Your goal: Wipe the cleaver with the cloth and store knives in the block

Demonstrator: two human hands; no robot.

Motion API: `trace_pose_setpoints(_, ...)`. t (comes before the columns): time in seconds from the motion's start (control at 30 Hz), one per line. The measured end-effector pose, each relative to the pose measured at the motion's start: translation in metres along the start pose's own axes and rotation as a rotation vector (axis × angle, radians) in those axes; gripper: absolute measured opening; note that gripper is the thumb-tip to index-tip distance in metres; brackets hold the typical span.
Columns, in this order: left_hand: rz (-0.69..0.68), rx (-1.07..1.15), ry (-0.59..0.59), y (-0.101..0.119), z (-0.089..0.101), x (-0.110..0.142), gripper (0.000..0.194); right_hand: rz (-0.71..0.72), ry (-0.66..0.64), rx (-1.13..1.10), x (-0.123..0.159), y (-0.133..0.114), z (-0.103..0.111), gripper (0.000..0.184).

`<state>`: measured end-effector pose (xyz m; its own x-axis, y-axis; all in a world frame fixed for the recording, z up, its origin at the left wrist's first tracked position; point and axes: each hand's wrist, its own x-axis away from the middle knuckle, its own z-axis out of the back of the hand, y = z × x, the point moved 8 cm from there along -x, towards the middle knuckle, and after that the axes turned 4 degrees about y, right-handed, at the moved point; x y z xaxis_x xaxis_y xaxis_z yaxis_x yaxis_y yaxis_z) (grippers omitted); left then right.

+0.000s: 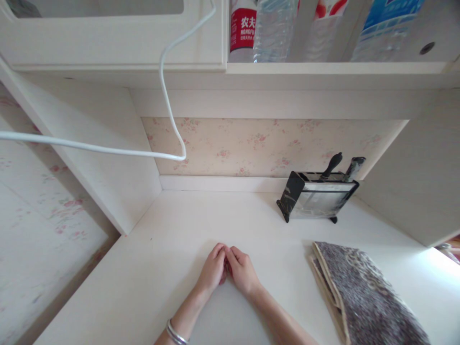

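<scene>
The folded grey-brown mat (370, 292) lies on the white surface (108, 297), to the right of my right hand (242, 270) and apart from it; the knife holder (318, 201) stands behind the mat, two handles sticking up. My left hand (214, 267) meets the right, fingers of both curled inward; I can't tell whether either closes on anything. A silver bangle (175, 334) circles my left wrist. Farther out hangs a white cable (166, 91), with bottles (273, 31) on the shelf (323, 68) above.
</scene>
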<state>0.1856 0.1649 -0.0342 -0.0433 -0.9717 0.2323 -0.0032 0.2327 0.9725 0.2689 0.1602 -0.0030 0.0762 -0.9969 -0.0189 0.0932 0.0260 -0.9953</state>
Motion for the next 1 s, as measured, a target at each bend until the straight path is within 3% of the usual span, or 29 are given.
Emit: trace_pose_setpoints(1.0,-0.032,-0.023,-0.003,0.0019,0.0011,0.0,0.034,-0.011,0.023,0.053,-0.0007,0.003,0.0037,0.048)
